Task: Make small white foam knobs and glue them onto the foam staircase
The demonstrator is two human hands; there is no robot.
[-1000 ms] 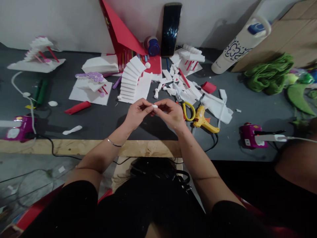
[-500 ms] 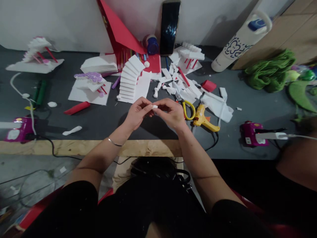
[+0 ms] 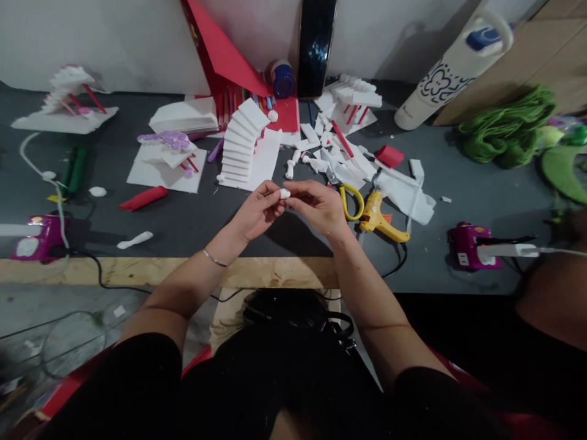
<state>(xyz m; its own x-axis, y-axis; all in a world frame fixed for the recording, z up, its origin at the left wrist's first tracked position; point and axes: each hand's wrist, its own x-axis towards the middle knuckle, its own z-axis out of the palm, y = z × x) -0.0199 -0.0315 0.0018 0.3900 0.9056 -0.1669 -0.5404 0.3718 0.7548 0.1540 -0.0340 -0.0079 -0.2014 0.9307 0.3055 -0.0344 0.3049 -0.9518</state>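
White lump above the table
Left hand pinches it; right hand half-curled at its right side, contact unclear.

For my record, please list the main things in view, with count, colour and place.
Piece: 1, white, centre
Models: 4, mostly white, spread out
Scraps: many, white, centre right
Phone: 1, black, back
Jar: 1, blue, back
Bottle: 1, white, back right
Scissors: 1, yellow handles, centre right
Glue gun: 1, yellow, beside scissors
Yarn: 1 bundle, green, right
Sockets: 2, purple, left and right
Left hand: 1, bare, holding piece
Right hand: 1, bare, at piece
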